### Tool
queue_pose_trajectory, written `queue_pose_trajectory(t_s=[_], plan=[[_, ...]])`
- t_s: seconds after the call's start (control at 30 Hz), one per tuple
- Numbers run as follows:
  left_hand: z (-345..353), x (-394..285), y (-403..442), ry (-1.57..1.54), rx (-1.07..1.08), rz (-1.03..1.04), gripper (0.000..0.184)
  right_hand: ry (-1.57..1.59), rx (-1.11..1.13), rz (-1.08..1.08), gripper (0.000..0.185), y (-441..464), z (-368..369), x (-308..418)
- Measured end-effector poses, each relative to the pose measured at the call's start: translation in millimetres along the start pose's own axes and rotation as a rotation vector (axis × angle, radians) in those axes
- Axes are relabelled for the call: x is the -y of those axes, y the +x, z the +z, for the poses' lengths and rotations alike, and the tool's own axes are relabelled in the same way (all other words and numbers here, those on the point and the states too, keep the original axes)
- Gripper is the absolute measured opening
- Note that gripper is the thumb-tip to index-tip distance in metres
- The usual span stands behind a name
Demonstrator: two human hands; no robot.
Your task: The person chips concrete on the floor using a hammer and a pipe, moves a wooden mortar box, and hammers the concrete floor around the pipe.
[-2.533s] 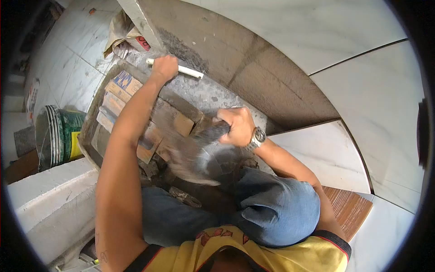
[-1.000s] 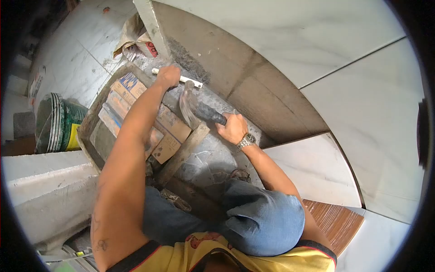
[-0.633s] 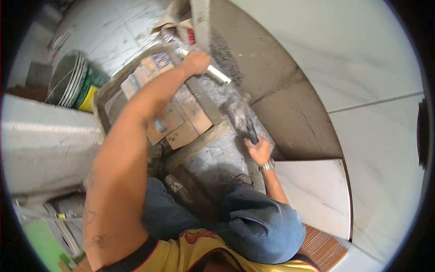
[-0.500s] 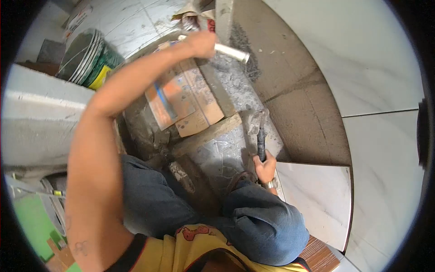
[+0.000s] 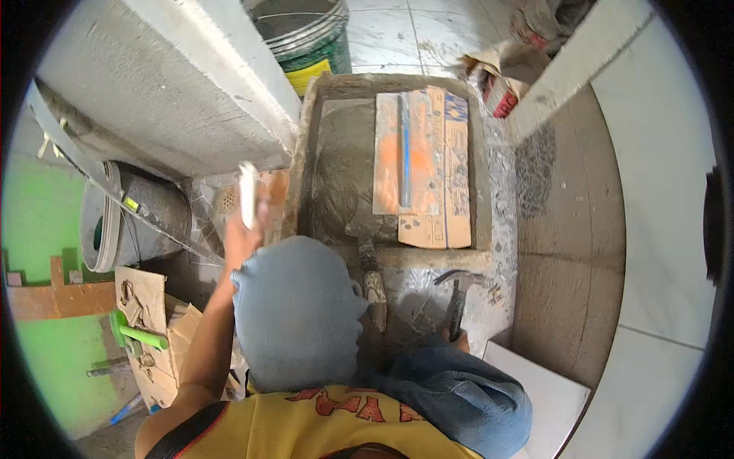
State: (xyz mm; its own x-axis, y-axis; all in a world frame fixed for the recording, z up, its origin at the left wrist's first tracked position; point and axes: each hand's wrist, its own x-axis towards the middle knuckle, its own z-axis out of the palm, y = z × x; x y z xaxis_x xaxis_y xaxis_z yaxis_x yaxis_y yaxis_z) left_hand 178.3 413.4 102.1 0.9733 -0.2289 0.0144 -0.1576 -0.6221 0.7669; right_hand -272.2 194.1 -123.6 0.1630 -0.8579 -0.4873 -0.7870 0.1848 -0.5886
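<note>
My left hand (image 5: pixel 246 239) is low beside the mortar trough, closed round a pale, tube-like bar (image 5: pixel 247 195), blurred by motion; its exact kind is unclear. My right hand (image 5: pixel 462 343), mostly hidden by my knee, grips the black handle of a claw hammer (image 5: pixel 457 302). The hammer head lies just below the trough's front edge. In the trough (image 5: pixel 306 153) are grey wet mortar (image 5: pixel 340 161) and a piece of cardboard (image 5: pixel 456 183). A flat trowel (image 5: pixel 388 153) with a blue handle strip rests on the cardboard. A smaller trowel (image 5: pixel 373 287) leans over the front rim.
A green bucket (image 5: pixel 310 46) stands behind the trough, and a grey bucket (image 5: pixel 145 214) lies at left. A concrete wall (image 5: pixel 206 84) rises on the left. A green-handled tool (image 5: pixel 141 334) sits on cardboard at lower left. A loose tile (image 5: pixel 527 390) lies near my right knee.
My left hand has swung from above the trough's far right down to its left side, still holding the pale bar. The view has turned. My right hand stays on the hammer.
</note>
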Motion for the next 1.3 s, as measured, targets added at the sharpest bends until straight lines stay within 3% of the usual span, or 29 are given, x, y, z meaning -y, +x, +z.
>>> queue_pose_trajectory(t_s=[0.17,0.33,0.4,0.43,0.47,0.5,0.53,0.6,0.63,0.7,0.77,0.97,1.13,1.27,1.3], plan=[[16.5,52.2,-45.7,-0.066,0.064,-0.037,0.034,-0.187,0.068,-0.098,0.05,-23.8,-25.3,60.7],[18.5,77.3,-44.8,-0.156,0.069,-0.085,0.033,-0.502,0.322,-0.19,0.043,6.9,-61.0,70.5],[19.6,85.2,-45.6,-0.181,0.074,-0.092,0.033,-0.317,0.087,-0.358,0.036,34.1,-73.7,75.4],[19.3,87.4,-47.5,-0.199,0.076,-0.098,0.033,-0.2,0.003,-0.512,0.037,32.3,-89.0,112.9],[22.3,90.8,-49.5,-0.221,0.076,-0.107,0.033,-0.199,-0.01,-0.531,0.042,46.2,-96.0,130.3],[24.1,95.5,-58.6,-0.237,0.078,-0.119,0.033,-0.1,0.073,-0.493,0.057,52.0,-100.1,156.4],[28.6,98.1,-58.6,-0.252,0.09,-0.125,0.033,-0.202,0.133,-0.381,0.079,57.2,-102.2,176.9],[34.4,104.8,-70.9,-0.294,0.109,-0.147,0.034,-0.3,0.295,-0.522,0.099,76.6,-95.2,191.8],[39.1,107.3,-77.0,-0.321,0.119,-0.157,0.034,-0.458,0.334,-0.758,0.111,90.3,-88.0,188.7],[44.2,111.5,-88.2,-0.35,0.154,-0.175,0.035,-0.496,0.222,-0.501,0.079,86.1,-60.7,205.4],[48.5,115.0,-84.9,-0.379,0.156,-0.176,0.036,-0.307,0.116,-0.574,0.063,99.7,-51.3,191.9],[55.7,119.6,-56.7,-0.384,0.174,-0.137,0.04,-0.44,0.063,-0.577,0.053,89.8,-56.2,211.1],[44.4,122.3,-54.1,-0.436,0.191,-0.154,0.044,-0.445,0.057,-0.562,0.063,81.2,-61.2,237.1],[72.4,81.1,0.2,-0.311,0.133,0.139,0.056,-0.402,0.029,-0.665,0.067,136.2,-50.0,255.3],[76.9,77.1,6.6,-0.335,0.132,0.088,0.055,-0.385,0.044,-0.718,0.067,148.2,-49.9,257.3]])
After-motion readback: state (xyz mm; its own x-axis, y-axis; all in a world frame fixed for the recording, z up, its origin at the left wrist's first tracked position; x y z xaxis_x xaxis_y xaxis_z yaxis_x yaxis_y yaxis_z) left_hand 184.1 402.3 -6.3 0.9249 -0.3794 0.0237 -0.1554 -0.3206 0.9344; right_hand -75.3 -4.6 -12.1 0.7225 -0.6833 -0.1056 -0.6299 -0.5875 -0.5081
